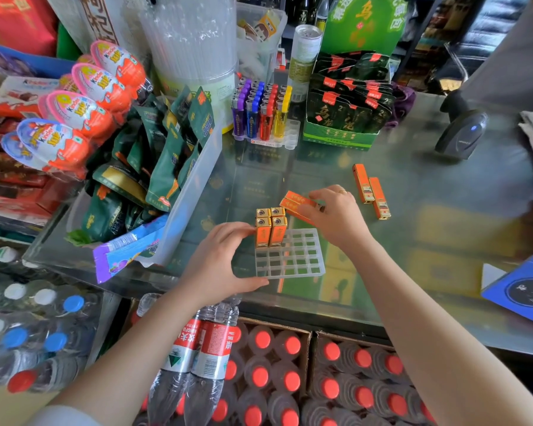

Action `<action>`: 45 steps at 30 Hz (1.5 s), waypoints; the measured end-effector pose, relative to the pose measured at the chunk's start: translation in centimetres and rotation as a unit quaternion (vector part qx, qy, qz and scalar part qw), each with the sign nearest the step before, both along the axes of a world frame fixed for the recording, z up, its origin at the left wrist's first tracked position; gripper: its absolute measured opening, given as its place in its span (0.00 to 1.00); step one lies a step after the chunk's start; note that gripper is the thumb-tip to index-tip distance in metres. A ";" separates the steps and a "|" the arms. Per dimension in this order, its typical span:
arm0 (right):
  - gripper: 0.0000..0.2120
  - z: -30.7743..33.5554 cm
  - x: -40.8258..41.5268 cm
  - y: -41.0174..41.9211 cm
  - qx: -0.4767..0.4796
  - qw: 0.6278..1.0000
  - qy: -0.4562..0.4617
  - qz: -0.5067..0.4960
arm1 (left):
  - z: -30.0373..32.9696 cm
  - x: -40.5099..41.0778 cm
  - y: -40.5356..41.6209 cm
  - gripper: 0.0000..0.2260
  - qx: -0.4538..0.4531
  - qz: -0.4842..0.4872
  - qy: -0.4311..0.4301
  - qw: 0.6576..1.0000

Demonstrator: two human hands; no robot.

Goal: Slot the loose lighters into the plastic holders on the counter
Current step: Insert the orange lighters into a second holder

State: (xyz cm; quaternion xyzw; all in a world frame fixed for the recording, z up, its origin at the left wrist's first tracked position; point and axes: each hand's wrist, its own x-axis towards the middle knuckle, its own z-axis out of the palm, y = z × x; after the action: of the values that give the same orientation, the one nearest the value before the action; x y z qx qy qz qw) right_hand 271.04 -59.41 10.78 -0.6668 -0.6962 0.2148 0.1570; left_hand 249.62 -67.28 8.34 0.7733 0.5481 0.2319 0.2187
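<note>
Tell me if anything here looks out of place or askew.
Nothing is spilled or broken. Two orange lighters lie flat on the glass counter, away from the clear holder, where four lighters stand upright. The right hand is on two more lying flat. The left hand steadies the holder.

Only one view was given, taken from a wide-angle camera worn on the head and aimed forward and steeply down over a glass counter (413,186). The counter was seen from close above, at arm's reach, with both forearms entering from the bottom edge. The lower part of the frame was filled by cartons of bottles (290,379) standing below the counter's near edge. Stacked goods were crowded along the left and top borders, where straight lines were bent by the lens. No second view was supplied for overlap.
</note>
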 end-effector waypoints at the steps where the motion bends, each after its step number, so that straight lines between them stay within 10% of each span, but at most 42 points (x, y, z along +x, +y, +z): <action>1: 0.18 0.0 0.0 -0.2 0.004 1.000 -0.006 -0.013 | 0.0 0.0 0.0 0.38 -0.002 0.000 0.001 1.000; 19: 0.08 0.7 0.1 -4.7 0.108 0.988 0.083 0.073 | 0.2 -0.1 -0.4 0.35 -0.019 -0.007 0.000 1.000; 34: 0.05 0.2 -3.7 -10.2 0.086 0.894 0.440 0.017 | -0.2 -1.4 -1.5 0.36 -0.033 -0.019 -0.015 0.999; 45: 0.09 -0.1 -4.3 -10.7 0.167 0.915 0.366 0.020 | -0.3 -1.2 -1.6 0.35 -0.008 -0.013 -0.011 1.000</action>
State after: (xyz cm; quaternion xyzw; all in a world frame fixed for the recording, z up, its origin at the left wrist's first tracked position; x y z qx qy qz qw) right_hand 266.71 -70.06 10.69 -0.4914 -0.6292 0.3274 0.5054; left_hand 248.43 -68.85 8.07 0.7762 0.5373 0.2328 0.2337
